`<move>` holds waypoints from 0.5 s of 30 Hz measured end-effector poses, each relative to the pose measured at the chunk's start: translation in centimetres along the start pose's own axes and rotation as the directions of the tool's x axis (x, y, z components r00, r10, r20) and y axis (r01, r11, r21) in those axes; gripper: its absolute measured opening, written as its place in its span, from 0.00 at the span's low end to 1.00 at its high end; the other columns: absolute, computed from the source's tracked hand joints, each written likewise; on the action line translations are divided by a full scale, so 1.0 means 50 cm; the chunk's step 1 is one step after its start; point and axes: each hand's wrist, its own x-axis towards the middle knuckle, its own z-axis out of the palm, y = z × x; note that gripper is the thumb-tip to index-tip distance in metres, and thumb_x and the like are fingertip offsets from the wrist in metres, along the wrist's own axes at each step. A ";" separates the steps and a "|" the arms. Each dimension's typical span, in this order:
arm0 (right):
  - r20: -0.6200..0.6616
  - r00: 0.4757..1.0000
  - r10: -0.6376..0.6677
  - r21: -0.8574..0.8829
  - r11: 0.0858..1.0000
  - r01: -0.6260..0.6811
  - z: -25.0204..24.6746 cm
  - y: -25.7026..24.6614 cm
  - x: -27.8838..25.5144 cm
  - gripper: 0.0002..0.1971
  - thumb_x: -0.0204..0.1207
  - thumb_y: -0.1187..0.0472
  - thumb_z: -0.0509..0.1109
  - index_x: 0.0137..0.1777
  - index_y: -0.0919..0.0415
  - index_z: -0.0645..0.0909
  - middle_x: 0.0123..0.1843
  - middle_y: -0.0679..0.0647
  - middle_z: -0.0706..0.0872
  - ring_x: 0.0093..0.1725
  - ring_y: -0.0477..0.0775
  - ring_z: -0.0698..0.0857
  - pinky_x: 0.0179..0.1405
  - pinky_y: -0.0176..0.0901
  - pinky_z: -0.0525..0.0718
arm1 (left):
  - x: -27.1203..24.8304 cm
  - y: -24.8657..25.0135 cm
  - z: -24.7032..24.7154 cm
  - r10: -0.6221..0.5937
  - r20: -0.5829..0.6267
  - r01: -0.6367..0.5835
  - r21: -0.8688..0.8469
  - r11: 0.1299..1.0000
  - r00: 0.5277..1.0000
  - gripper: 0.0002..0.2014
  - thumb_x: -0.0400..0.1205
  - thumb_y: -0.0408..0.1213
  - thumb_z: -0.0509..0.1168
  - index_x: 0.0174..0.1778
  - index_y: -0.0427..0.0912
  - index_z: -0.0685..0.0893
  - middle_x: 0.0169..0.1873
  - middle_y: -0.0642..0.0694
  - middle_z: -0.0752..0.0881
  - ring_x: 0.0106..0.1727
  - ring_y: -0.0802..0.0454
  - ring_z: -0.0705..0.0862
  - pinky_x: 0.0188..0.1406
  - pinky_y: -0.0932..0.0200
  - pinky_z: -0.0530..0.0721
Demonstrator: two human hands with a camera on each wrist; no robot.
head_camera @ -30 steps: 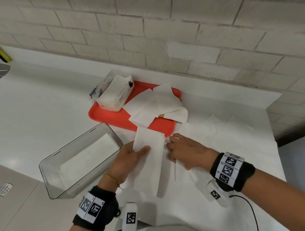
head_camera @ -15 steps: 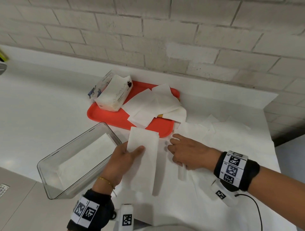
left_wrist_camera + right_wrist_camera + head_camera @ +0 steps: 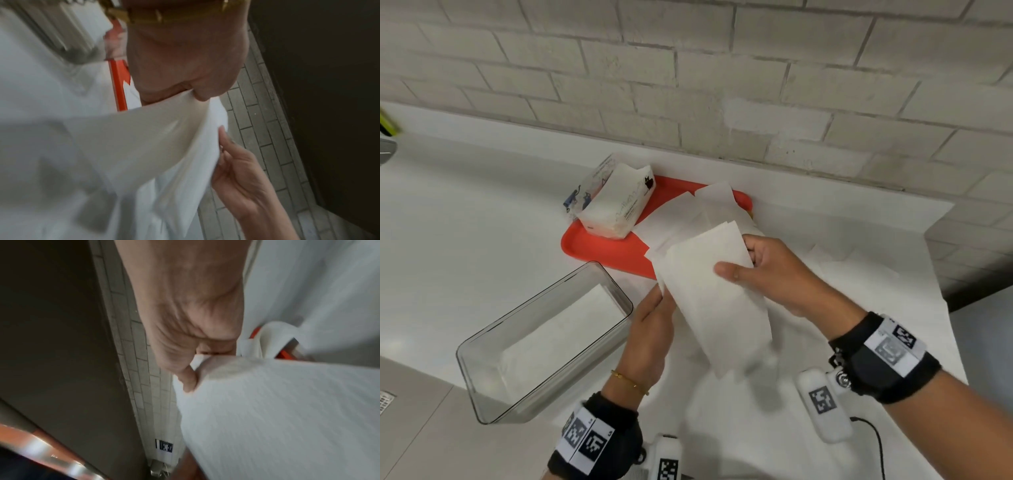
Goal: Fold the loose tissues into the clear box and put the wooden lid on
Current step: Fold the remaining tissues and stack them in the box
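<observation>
Pale brick wall backs a white counter, and the scene reads from its left side. Nearest that side sits the clear box, open on top, with a white sheet lying flat on its floor. Behind it and further along, a red tray carries a soft tissue pack at its left end and a loose heap of tissues at its right. In front of the tray, the left hand is raised off the counter, its fingertips pinching the left edge of a folded tissue; the left wrist view shows thumb and fingers closed on that edge. The tissue hangs in the air between both hands, tilted, its lower end blurred. Further right, the right hand pinches the tissue's upper right edge, thumb on the front and fingers curled behind. More loose tissues lie spread on the counter beyond it.
</observation>
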 end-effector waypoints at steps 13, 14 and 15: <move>-0.236 0.971 -0.045 -0.208 0.978 -0.005 0.118 0.050 -0.004 0.21 0.92 0.40 0.54 0.77 0.48 0.72 0.67 0.34 0.78 0.69 0.40 0.77 0.67 0.35 0.72 | 0.022 -0.017 0.036 -0.140 0.128 0.143 -0.012 0.990 0.982 0.20 0.88 0.46 0.71 0.74 0.43 0.86 0.63 0.41 0.93 0.65 0.39 0.92 0.71 0.35 0.86; -0.179 0.983 0.032 -0.092 0.995 -0.049 0.116 0.048 -0.006 0.26 0.92 0.37 0.50 0.85 0.44 0.65 0.74 0.33 0.74 0.77 0.39 0.72 0.72 0.38 0.68 | 0.024 -0.020 0.035 -0.145 0.135 0.148 -0.014 0.989 0.980 0.19 0.86 0.43 0.74 0.73 0.42 0.87 0.63 0.40 0.93 0.64 0.38 0.92 0.70 0.34 0.86; -0.120 0.986 0.112 0.038 0.993 -0.108 0.111 0.047 -0.007 0.31 0.90 0.33 0.48 0.90 0.41 0.58 0.78 0.32 0.69 0.80 0.38 0.67 0.75 0.38 0.64 | 0.027 -0.021 0.033 -0.157 0.139 0.160 -0.012 0.987 0.978 0.19 0.85 0.39 0.75 0.71 0.41 0.87 0.62 0.39 0.93 0.63 0.36 0.92 0.69 0.34 0.87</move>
